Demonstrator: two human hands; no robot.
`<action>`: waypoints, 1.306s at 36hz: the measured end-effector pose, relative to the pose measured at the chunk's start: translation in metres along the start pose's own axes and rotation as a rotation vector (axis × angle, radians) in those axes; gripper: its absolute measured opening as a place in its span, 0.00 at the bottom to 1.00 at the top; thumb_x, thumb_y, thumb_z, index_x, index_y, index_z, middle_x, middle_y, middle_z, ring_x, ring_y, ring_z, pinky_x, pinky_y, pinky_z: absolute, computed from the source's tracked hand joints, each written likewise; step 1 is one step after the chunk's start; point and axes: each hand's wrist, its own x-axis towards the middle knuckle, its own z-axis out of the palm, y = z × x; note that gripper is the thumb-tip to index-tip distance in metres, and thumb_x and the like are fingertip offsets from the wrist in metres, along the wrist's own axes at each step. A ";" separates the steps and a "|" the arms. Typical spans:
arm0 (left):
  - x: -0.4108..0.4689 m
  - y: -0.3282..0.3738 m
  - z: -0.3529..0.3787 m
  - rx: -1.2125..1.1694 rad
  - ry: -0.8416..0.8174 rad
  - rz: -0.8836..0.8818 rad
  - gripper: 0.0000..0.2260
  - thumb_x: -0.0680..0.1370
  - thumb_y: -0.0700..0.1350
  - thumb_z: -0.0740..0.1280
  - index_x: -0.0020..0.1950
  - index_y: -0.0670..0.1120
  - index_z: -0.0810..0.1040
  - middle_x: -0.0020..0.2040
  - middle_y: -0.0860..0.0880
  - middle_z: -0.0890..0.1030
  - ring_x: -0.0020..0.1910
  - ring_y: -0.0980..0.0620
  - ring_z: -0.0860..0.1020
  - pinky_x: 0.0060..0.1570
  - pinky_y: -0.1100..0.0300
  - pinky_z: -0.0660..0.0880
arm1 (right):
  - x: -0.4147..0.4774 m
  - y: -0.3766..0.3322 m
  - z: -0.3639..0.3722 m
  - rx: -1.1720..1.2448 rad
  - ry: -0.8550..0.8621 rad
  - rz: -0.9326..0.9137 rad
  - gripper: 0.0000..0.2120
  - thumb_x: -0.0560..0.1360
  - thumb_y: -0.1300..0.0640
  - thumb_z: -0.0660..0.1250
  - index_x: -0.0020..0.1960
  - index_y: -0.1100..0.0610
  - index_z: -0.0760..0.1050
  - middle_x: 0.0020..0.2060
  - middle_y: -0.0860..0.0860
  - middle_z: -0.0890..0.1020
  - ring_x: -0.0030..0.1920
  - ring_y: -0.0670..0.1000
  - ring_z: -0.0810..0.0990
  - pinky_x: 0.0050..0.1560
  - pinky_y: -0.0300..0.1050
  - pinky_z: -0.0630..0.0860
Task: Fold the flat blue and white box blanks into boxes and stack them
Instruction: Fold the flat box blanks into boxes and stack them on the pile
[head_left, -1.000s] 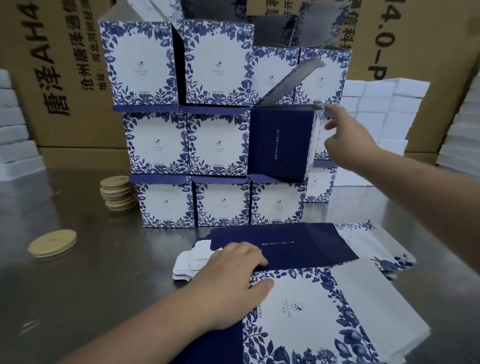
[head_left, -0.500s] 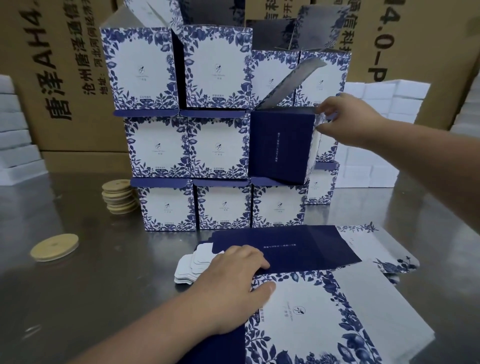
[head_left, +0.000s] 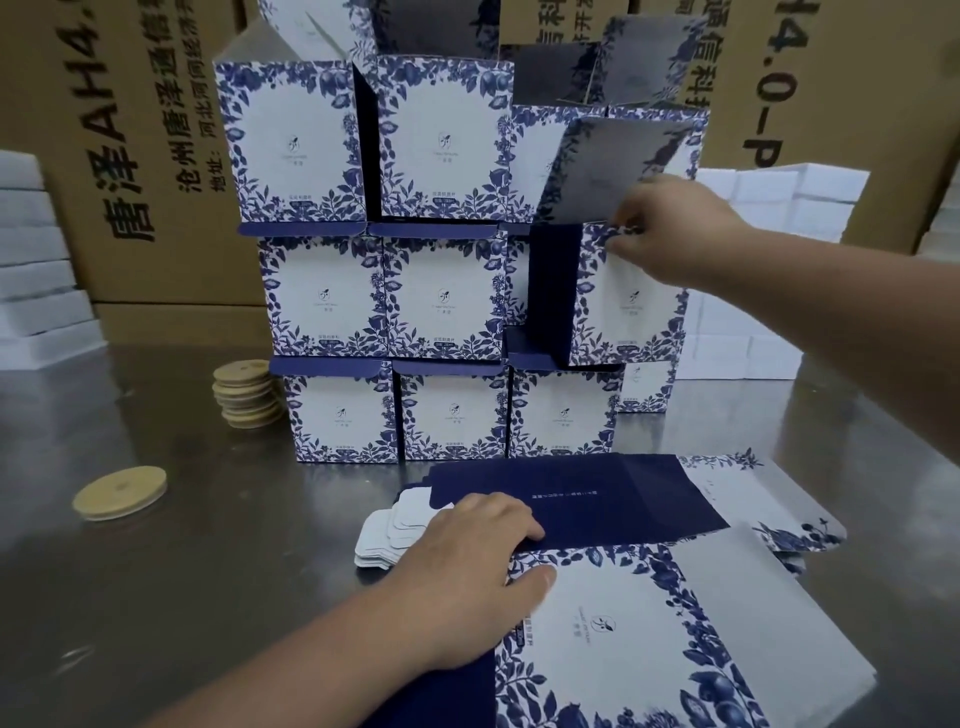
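Note:
A wall of folded blue and white boxes (head_left: 441, 291) stands three rows high at the back of the table. My right hand (head_left: 670, 228) pinches the top edge of the right-hand box in the middle row (head_left: 628, 312), just under its raised grey lid flap (head_left: 602, 166). That box sits turned, showing a narrow dark blue side and its white floral face. A pile of flat blanks (head_left: 623, 634) lies in front of me, with a dark blue blank (head_left: 597, 504) beyond it. My left hand (head_left: 467, 566) rests on the pile, thumb on the white face.
A stack of round wooden lids (head_left: 244, 395) stands left of the boxes, and a single lid (head_left: 120, 491) lies nearer on the steel table (head_left: 182, 597). White foam blocks sit at far left (head_left: 31, 260) and right (head_left: 779, 197). Brown cartons (head_left: 156, 156) form the back wall.
My right hand closed on the top edge of the middle-row box and turned it, so its white floral face shows instead of the dark blue side. My left hand stayed put.

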 end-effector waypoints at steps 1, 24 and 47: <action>0.000 0.000 0.000 0.000 0.000 0.000 0.18 0.78 0.58 0.57 0.66 0.55 0.68 0.67 0.60 0.66 0.66 0.62 0.59 0.64 0.67 0.54 | 0.001 -0.005 0.001 -0.011 0.002 -0.005 0.13 0.76 0.54 0.65 0.58 0.59 0.76 0.53 0.59 0.76 0.50 0.57 0.72 0.46 0.43 0.65; 0.000 -0.001 0.000 -0.017 0.004 0.003 0.18 0.78 0.58 0.57 0.66 0.55 0.68 0.66 0.60 0.65 0.65 0.63 0.58 0.63 0.68 0.53 | 0.016 -0.043 0.033 -0.038 0.020 0.035 0.14 0.79 0.56 0.61 0.62 0.61 0.75 0.56 0.60 0.74 0.54 0.60 0.75 0.54 0.49 0.70; 0.001 -0.002 0.002 -0.018 -0.002 0.006 0.18 0.78 0.59 0.57 0.65 0.55 0.68 0.66 0.60 0.66 0.65 0.62 0.59 0.65 0.65 0.55 | 0.023 -0.048 0.040 0.054 0.076 0.021 0.13 0.78 0.58 0.60 0.60 0.60 0.75 0.55 0.58 0.77 0.55 0.58 0.75 0.50 0.45 0.67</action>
